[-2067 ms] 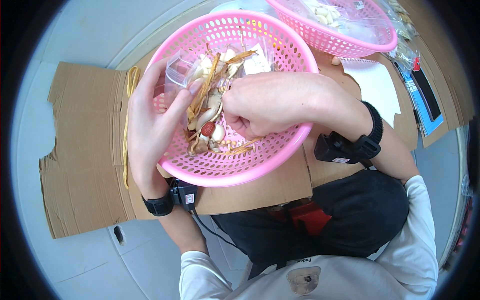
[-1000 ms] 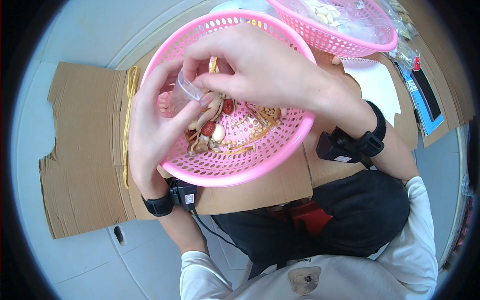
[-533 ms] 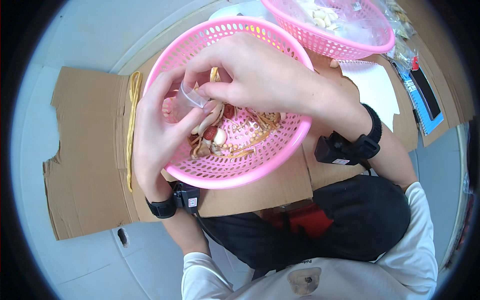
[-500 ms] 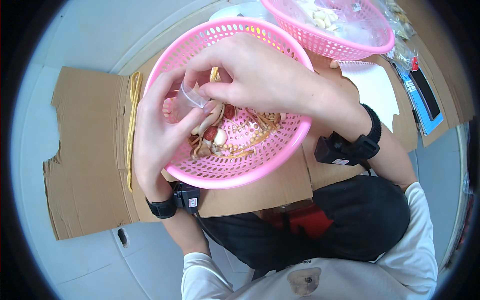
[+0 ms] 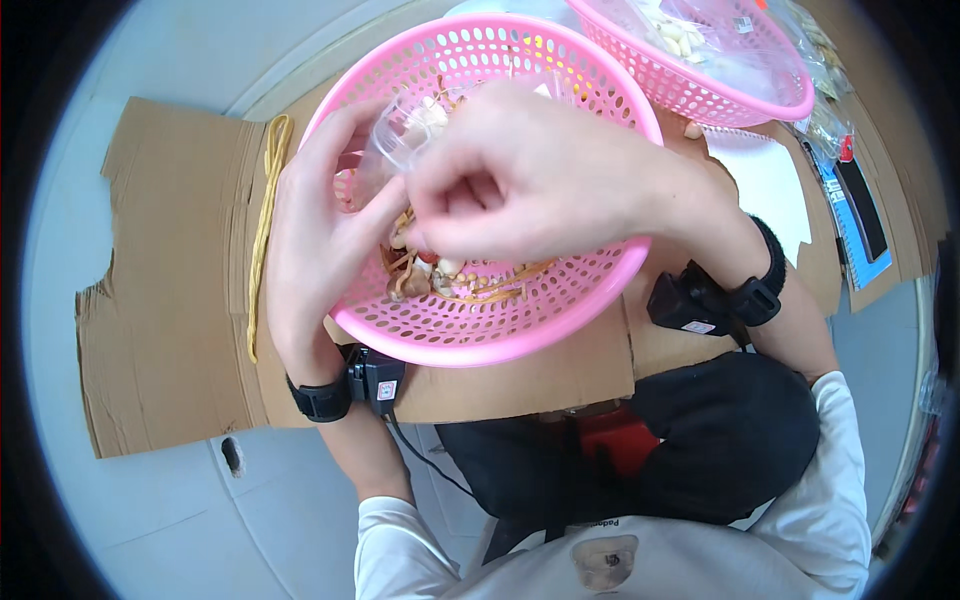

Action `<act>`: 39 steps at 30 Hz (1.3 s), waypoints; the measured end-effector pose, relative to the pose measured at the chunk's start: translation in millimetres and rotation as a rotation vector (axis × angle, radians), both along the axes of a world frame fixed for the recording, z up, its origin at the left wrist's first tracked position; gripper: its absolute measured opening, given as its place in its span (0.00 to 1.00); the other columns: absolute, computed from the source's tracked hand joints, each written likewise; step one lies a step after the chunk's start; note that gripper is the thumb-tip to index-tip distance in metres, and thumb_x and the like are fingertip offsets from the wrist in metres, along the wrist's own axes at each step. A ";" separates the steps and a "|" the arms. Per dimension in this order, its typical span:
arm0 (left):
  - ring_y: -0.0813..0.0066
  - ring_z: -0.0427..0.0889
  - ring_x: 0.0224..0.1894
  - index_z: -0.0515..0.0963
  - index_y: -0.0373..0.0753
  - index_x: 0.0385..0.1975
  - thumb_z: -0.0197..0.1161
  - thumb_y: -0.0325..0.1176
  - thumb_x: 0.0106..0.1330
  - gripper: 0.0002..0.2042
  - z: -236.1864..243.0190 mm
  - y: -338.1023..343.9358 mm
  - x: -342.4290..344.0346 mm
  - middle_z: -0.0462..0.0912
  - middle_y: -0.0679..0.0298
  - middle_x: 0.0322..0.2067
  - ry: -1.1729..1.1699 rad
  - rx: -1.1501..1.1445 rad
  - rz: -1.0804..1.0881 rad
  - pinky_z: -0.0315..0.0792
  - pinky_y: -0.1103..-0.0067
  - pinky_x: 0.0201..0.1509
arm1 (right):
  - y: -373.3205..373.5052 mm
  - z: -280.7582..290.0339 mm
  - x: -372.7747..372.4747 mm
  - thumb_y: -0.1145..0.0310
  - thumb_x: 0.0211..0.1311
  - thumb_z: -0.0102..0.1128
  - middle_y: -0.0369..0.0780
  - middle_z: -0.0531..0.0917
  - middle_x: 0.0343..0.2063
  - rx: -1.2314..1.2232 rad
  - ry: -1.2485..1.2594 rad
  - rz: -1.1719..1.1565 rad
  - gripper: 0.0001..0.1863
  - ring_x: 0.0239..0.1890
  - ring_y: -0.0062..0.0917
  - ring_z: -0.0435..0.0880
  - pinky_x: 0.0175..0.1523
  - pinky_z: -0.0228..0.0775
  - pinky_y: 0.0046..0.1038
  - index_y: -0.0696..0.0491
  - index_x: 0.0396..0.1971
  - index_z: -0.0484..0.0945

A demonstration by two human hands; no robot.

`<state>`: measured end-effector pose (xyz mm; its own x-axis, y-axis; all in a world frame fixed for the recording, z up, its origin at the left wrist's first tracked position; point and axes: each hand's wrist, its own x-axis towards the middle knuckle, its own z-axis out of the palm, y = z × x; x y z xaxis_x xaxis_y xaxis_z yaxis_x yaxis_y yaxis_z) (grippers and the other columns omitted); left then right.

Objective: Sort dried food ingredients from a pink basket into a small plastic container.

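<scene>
My left hand (image 5: 325,225) is closed on a clear plastic bag (image 5: 392,150), whose round mouth gapes above the pink basket (image 5: 490,348). Pale pieces show inside or behind the bag's film. My right hand (image 5: 525,175) is curled, fingers pressed together, just right of the bag mouth; what it pinches, if anything, is hidden. Below both hands the basket holds brown dried pieces (image 5: 408,283), several yellowish beans (image 5: 478,283), thin orange-brown strips and a partly covered red dried fruit (image 5: 428,257).
A second pink basket (image 5: 740,112) at the back right holds bags with white pieces. Nearby lie a white notepad (image 5: 762,180), a blue notebook (image 5: 868,262) with a black object on it, and clear packets. Yellow cord (image 5: 262,250) lies on the cardboard (image 5: 170,280) at left.
My right hand has drawn away from the bag's rim and dropped slightly, curled. The bag's mouth has gone from pinched to spread. The whole view has shifted a little.
</scene>
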<state>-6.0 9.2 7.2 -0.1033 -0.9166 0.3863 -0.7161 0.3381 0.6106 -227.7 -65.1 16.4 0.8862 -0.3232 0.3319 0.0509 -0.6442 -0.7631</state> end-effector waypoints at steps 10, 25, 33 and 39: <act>0.67 0.88 0.44 0.79 0.28 0.57 0.74 0.31 0.63 0.24 1.7 1.1 -8.1 0.87 0.53 0.47 0.017 -0.016 0.076 0.80 0.71 0.53 | 2.7 -11.4 -5.9 0.74 0.63 0.64 0.48 0.91 0.35 -0.096 0.500 0.112 0.15 0.40 0.40 0.90 0.51 0.82 0.39 0.55 0.48 0.90; 0.68 0.88 0.44 0.79 0.28 0.57 0.73 0.31 0.63 0.23 2.0 1.3 -8.3 0.87 0.54 0.45 0.048 0.004 0.064 0.80 0.71 0.52 | -0.8 -16.3 -3.9 0.73 0.60 0.69 0.48 0.91 0.33 -0.190 0.508 0.075 0.13 0.39 0.42 0.90 0.49 0.81 0.40 0.55 0.45 0.91; 0.68 0.88 0.44 0.79 0.28 0.57 0.73 0.31 0.63 0.24 2.9 1.2 -11.5 0.88 0.54 0.45 0.043 0.006 0.067 0.81 0.71 0.52 | -2.1 -22.6 -4.8 0.72 0.58 0.70 0.47 0.90 0.30 -0.198 0.449 0.054 0.11 0.35 0.42 0.90 0.46 0.80 0.40 0.55 0.40 0.92; 0.68 0.88 0.44 0.79 0.29 0.57 0.73 0.30 0.63 0.24 1.6 0.8 -10.0 0.88 0.54 0.45 0.047 0.005 0.061 0.81 0.71 0.52 | 0.2 -16.3 -7.2 0.73 0.54 0.71 0.48 0.85 0.23 -0.165 0.462 0.059 0.06 0.28 0.41 0.86 0.39 0.77 0.41 0.59 0.30 0.89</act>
<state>-16.0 10.0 8.8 -0.0294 -0.9224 0.3850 -0.7059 0.2919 0.6454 -234.9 -64.9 0.2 0.9680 -0.2444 -0.0572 -0.2287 -0.7645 -0.6028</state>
